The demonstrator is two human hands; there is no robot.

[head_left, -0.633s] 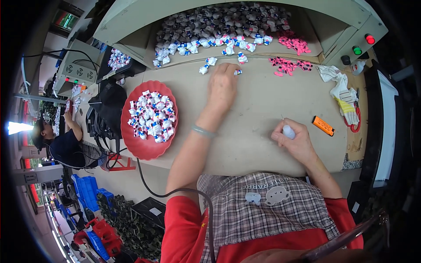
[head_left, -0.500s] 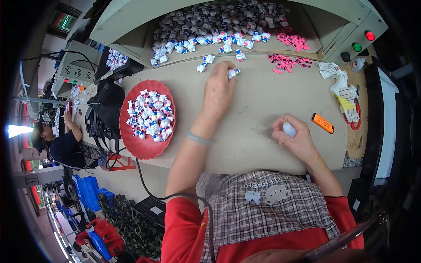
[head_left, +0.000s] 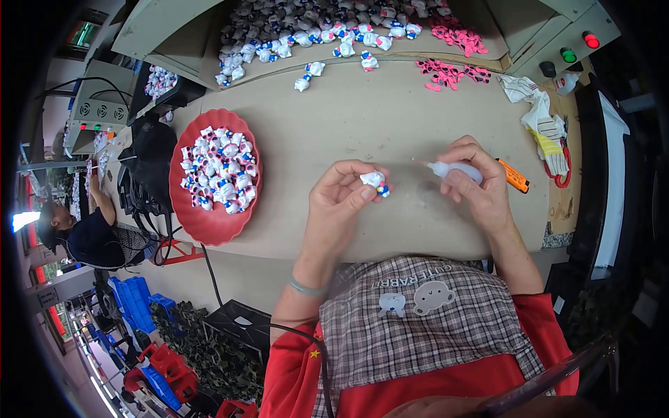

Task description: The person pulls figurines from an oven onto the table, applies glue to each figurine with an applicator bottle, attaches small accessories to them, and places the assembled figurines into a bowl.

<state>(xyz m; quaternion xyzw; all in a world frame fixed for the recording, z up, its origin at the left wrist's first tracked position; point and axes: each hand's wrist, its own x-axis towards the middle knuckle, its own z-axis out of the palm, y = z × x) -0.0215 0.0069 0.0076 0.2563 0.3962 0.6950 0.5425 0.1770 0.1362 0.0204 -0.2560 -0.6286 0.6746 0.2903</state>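
Note:
A small white figurine [head_left: 374,182] with blue and yellow parts is pinched between the thumb and fingers of my left hand [head_left: 341,198]. My right hand [head_left: 481,188] is closed round a small translucent squeeze bottle [head_left: 456,172], its thin tip pointing left toward the figurine. Tip and figurine are apart. Both hands are above the middle of the table [head_left: 300,139]. To the left, a red scalloped bowl [head_left: 179,202] holds many similar figurines with dark and pink spots. Beyond my hands, a few loose figurines [head_left: 369,61] lie before a big pile [head_left: 300,38]. Small pink pieces [head_left: 449,73] lie at the far right.
An orange marker-like stick [head_left: 514,175] lies beside my right hand. White and yellow gloves [head_left: 540,122] and red-handled scissors [head_left: 563,167] rest at the right edge. A grey cabinet [head_left: 592,21] with lit buttons frames the pile. Another person [head_left: 97,226] works at the far left.
My left hand has come back from the far side of the table with a figurine. My right hand has lifted and turned the bottle so its tip points left. The whole view has shifted slightly.

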